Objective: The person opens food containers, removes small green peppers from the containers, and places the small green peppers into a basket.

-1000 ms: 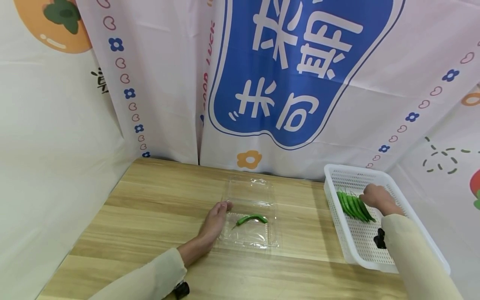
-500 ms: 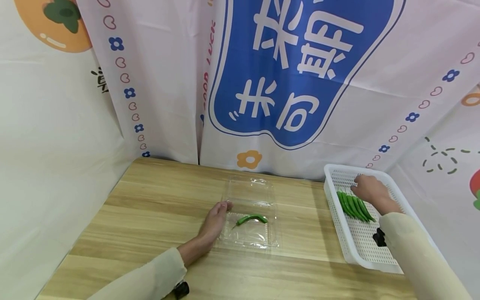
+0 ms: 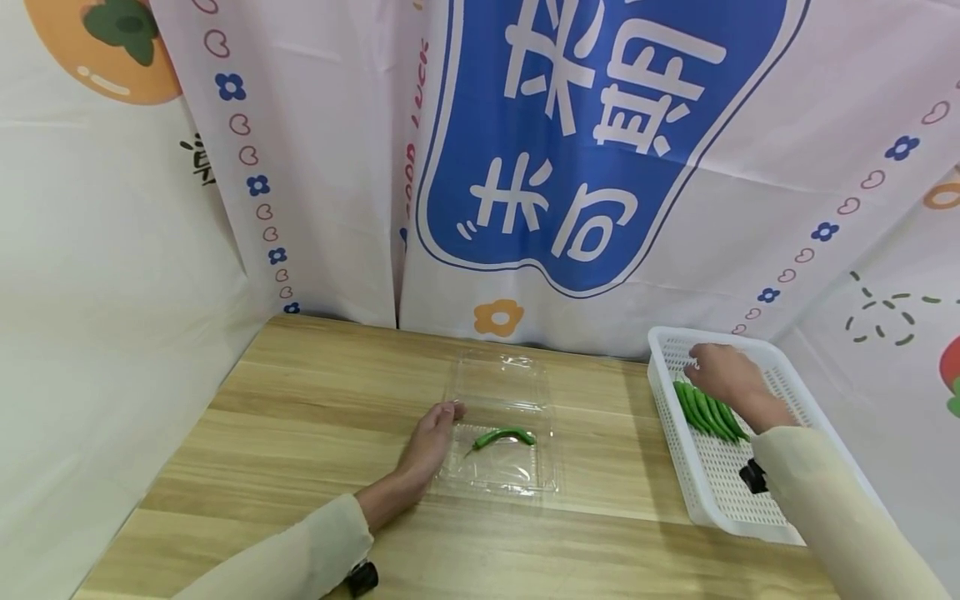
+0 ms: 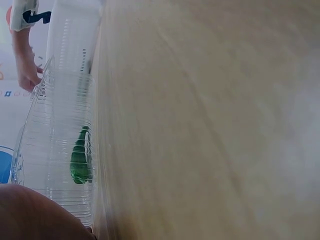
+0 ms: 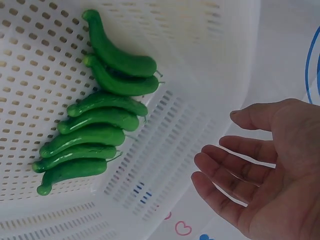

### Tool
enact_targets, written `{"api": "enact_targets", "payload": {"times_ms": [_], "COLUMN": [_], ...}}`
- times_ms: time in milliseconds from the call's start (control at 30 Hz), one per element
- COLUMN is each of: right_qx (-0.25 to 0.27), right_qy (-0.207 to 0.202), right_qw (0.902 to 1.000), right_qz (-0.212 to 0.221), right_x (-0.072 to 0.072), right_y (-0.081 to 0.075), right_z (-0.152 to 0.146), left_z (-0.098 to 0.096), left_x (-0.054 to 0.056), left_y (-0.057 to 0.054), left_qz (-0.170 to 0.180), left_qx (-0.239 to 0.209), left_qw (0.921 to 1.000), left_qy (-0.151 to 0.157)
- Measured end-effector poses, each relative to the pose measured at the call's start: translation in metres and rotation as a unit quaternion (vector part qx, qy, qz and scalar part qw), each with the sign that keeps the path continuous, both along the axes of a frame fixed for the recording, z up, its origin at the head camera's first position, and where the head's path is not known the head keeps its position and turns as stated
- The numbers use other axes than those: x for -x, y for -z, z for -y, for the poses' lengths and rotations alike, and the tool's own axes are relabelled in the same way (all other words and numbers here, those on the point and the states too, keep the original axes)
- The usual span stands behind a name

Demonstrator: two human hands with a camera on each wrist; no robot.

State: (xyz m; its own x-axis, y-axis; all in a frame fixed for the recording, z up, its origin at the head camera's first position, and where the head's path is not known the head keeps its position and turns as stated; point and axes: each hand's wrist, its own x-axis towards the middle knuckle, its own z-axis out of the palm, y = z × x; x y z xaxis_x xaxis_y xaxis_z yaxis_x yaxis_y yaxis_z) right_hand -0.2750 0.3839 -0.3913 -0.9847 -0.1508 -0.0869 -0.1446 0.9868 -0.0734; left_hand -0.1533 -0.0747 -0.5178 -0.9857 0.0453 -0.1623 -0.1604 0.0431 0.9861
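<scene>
My left hand (image 3: 424, 450) lies against the left side of a clear plastic clamshell box (image 3: 480, 479), which stands unfolded on the table. One curved green chili pepper (image 3: 506, 435) lies in the box's near half; the left wrist view shows the same pepper (image 4: 80, 162) through the ribbed wall. Above the far left part of a white basket hovers my right hand (image 3: 726, 373), its fingers loosely bent. In the right wrist view that hand (image 5: 265, 165) holds nothing and is apart from the several green chili peppers (image 5: 97, 120) lined up on the basket floor.
The white perforated basket (image 3: 678, 471) stands at the table's right side, close to the back curtain. Wood-grain tabletop (image 3: 600, 467) stretches between it and the clamshell. Printed white cloth (image 3: 337, 208) hangs behind and along both sides.
My right hand has moved left and toward the back of the basket, over the stem ends of the peppers. The left hand, the clamshell and its pepper have stayed put.
</scene>
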Motion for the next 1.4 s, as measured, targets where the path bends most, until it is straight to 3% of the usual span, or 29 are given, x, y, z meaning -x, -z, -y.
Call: {"api": "enact_targets", "payload": {"times_ms": [567, 1033, 1400], "right_qx": [-0.020, -0.003, -0.005], "right_qy": [-0.087, -0.144, -0.235], "right_qw": [0.9928, 0.9837, 0.9604], "right_qz": [-0.080, -0.108, -0.150], "right_x": [-0.018, -0.037, -0.048], "right_y": [-0.002, -0.005, 0.006], "right_z": [0.064, 0.111, 0.151], "left_z": [0.000, 0.001, 0.000], "left_x": [-0.001, 0.000, 0.001], "left_y": [-0.003, 0.001, 0.000], "left_qz": [-0.001, 0.008, 0.002], "left_qx": [0.003, 0.005, -0.002], "left_qw": [1.0000, 0.9999, 1.0000], "left_qy": [-0.005, -0.002, -0.004]}}
